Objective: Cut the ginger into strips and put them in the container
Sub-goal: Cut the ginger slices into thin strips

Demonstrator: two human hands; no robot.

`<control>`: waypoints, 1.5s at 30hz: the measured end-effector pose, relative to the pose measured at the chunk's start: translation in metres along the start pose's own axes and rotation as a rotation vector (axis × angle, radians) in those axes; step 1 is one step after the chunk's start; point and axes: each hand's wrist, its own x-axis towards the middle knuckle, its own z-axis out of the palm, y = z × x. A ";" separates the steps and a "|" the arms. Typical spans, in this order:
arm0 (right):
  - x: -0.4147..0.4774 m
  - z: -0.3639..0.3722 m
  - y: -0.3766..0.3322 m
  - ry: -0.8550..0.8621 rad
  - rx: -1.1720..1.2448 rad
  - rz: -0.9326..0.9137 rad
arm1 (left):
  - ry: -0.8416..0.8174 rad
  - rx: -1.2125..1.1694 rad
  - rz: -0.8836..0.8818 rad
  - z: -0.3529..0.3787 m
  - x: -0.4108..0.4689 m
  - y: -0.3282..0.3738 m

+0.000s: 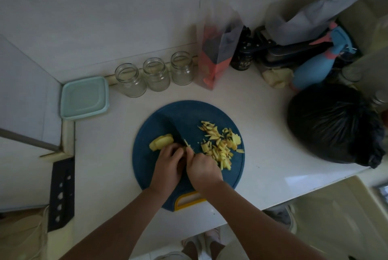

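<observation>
Currently I see both hands working near the middle of a round dark-blue plastic cutting board with a yellow handle. The left hand has its fingers curled down onto the near end of a pale-yellow peeled ginger chunk, pinning it. The rest of the chunk sticks out past the fingertips toward the board's left edge. The right hand is clenched round the handle of a dark-bladed kitchen knife. I cannot see the handle itself inside the fist. The blade runs away from the knuckles toward the board's far edge, just right of the chunk. A loose heap of thin yellow ginger strips lies on the board's right half, just beside the right hand.

The board sits on a white stone countertop, its handle toward the near edge. A square mint-green plastic container, lid on, sits in the far-left corner, well apart from the board. Three clear glass jars stand in a row along the far edge beside it. A tied black plastic bag fills the right edge.

The light is dim. The chunk looks smooth and blocky, and the strips are short and uneven.
</observation>
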 end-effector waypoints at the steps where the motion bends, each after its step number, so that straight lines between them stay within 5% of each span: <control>1: 0.001 -0.003 0.001 0.015 0.040 0.014 | 0.002 -0.001 0.016 -0.001 0.001 0.001; 9: -0.004 -0.030 0.029 0.014 0.229 0.067 | 0.064 -0.067 0.065 -0.004 -0.001 0.005; 21: -0.025 -0.039 0.035 -0.149 0.131 -0.048 | 0.030 0.000 0.027 -0.007 -0.002 0.010; 45: -0.033 -0.036 0.042 -0.143 0.068 -0.085 | 0.061 -0.033 0.029 -0.003 -0.007 0.008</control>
